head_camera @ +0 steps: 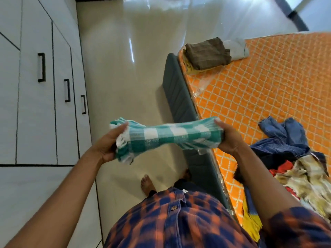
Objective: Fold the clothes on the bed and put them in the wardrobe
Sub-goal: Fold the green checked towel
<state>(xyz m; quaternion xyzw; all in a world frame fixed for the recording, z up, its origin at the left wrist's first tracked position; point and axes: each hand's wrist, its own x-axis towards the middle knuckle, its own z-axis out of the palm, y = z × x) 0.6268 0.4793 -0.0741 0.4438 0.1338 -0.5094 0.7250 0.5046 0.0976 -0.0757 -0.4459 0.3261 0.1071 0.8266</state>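
No legible text, numbers or logos anywhere in view. Only candidate is the small white tag [184, 191] on the front of my checked shirt [179, 222], and it's too small and blurred to read. The shirt button [173, 207] might be embossed, can't tell. The checked cloth [166, 138] shows weave pattern only, no print or label visible.
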